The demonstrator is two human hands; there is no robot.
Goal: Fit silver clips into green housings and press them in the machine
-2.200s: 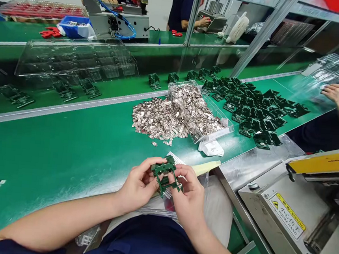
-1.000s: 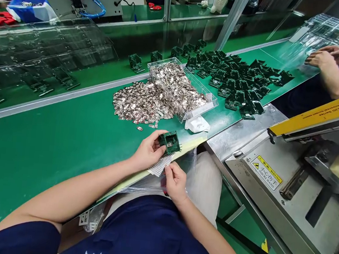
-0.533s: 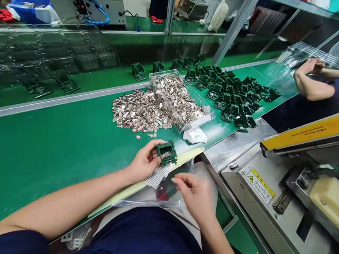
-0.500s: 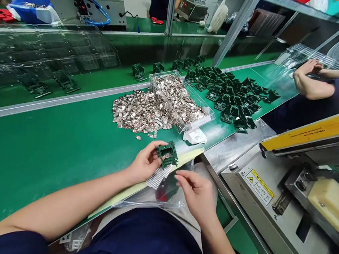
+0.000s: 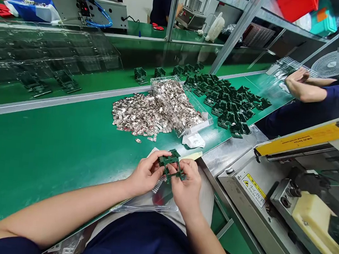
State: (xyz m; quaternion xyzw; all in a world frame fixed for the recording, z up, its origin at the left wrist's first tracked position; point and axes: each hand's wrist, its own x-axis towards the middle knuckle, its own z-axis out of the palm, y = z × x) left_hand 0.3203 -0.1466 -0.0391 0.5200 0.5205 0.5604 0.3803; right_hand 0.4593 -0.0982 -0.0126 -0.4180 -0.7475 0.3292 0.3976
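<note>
Both hands meeting over the near edge of the green bench (image 5: 51, 148), just above the lap. Left hand (image 5: 144, 176) and right hand (image 5: 186, 184) pinching a small dark green plastic frame (image 5: 172, 167) between fingertips, left thumb and forefinger on its left side, right thumb and forefinger on its right; frame held tilted, off the bench, fully gripped by both. Clear plastic bag (image 5: 148, 202) lying under the hands, draping over the bench's near edge onto the lap, something red showing inside.

Sitting further in, toward the bench's middle: heap of small silvery metal pieces (image 5: 137, 116), touching a clear box (image 5: 180, 106) filled with more of the same. Crumpled white scrap (image 5: 193, 140) lying just beside the box's near corner. Pile of matching dark green frames (image 5: 228, 100) spreading toward the bench's right edge. Clear moulded trays (image 5: 51, 53) stacking along the far left side.

Grey metal machine (image 5: 284, 200) with yellow warning label standing at right, off the bench's near right corner. Another person's hands (image 5: 297, 77) working at the far right edge over clear trays.
</note>
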